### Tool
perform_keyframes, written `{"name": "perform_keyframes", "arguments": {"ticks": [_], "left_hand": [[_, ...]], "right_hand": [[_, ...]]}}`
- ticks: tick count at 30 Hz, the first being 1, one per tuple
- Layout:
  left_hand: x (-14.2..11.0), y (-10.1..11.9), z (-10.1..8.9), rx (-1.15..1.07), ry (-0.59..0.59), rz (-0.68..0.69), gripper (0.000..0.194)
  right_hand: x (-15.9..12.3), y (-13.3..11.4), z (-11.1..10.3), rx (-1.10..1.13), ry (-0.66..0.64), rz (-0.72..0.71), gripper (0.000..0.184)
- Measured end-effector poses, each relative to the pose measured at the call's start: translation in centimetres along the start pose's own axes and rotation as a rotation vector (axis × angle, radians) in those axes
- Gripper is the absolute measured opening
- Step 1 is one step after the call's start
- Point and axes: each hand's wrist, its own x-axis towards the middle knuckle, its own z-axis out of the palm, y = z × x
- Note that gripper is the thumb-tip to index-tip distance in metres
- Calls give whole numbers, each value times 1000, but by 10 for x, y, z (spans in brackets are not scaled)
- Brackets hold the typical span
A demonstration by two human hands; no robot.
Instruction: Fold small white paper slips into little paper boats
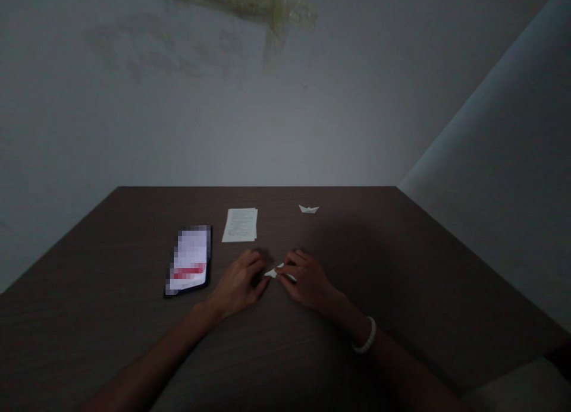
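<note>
My left hand (241,282) and my right hand (306,278) meet at the middle of the dark wooden table (401,269). Between their curled fingertips they pinch a small white folded piece of paper (273,272), pressed down on the tabletop. Most of that paper is hidden under the fingers. A white bead bracelet (366,338) circles my right wrist. Farther back on the right a finished small white paper boat (308,208) rests alone on the table.
A phone (190,260) with a lit screen lies left of my hands. Behind them sits a small stack of white paper sheets (241,224). A pale wall rises behind the table's far edge, and another wall closes in on the right.
</note>
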Motion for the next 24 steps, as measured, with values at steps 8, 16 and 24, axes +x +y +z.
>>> {"name": "perform_keyframes", "arguments": {"ticks": [8, 16, 24], "left_hand": [[2, -6, 4, -40, -20, -21, 11], [2, -5, 4, 15, -64, 14, 17], [1, -3, -3, 41, -115, 106, 22]], "right_hand": [[4, 2, -1, 48, -13, 8, 10], [14, 7, -4, 70, -89, -70, 16], [11, 3, -5, 14, -76, -87, 17]]}}
